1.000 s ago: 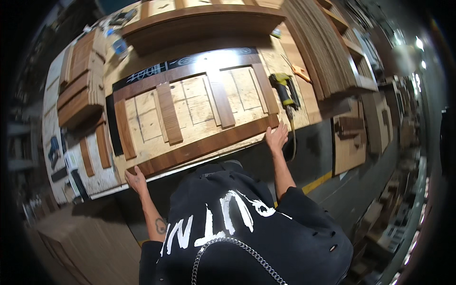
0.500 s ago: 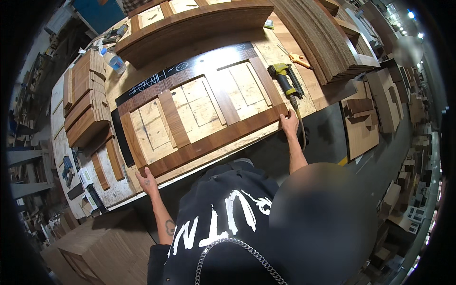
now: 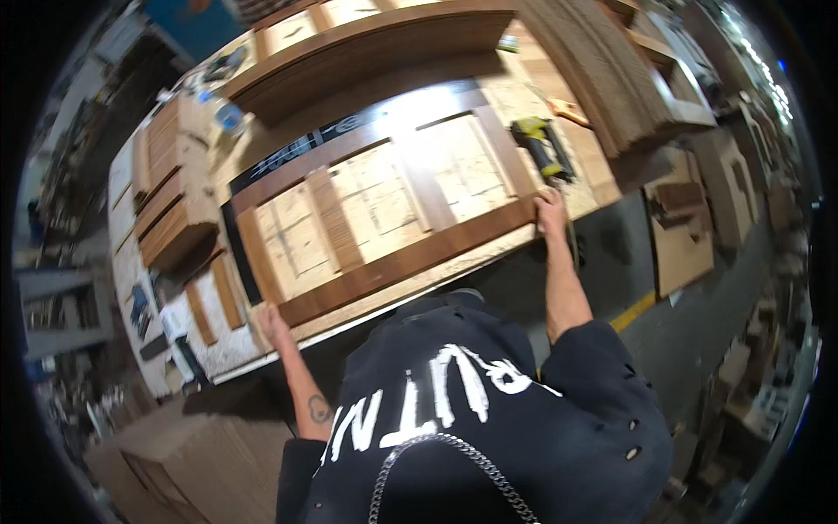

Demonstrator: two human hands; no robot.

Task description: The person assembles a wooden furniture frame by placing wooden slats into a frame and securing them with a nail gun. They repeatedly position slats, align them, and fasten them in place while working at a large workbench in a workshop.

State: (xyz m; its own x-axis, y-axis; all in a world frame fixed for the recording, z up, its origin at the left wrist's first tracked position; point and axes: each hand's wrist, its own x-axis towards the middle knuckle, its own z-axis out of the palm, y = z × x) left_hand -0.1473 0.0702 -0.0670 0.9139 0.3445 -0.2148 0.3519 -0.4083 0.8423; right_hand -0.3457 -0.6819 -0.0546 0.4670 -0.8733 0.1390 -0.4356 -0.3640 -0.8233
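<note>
The rail [image 3: 406, 263] has moved in against the frame [image 3: 433, 196]: its gaps at the slats [image 3: 336, 218], showing a second ago, are now appearing closed. It is lying along the frame's near side, flat on the surface [image 3: 598, 179]. A person's left hand [image 3: 274, 325] is cupping the rail's left end at the frame's near-left corner. The right hand [image 3: 550, 212] is curling, fingers close together, around the other end at the near-right corner; blur is hiding the exact fingertip contact.

For pressing well, both hands should probably be pushing evenly, keeping the rail square to the slats and its ends flush with the frame's sides; pushing harder at one end could be opening a joint at the other.

The surface's near edge is running just below the frame, leaving a narrow strip, so elbow room is lying mostly on the person's side. A nail gun [image 3: 541, 148] is resting just right of the frame, close beyond the right hand. A board stack [image 3: 375, 65] is bounding the frame's far side, and a panel stack [image 3: 175, 227] is standing to its left.
</note>
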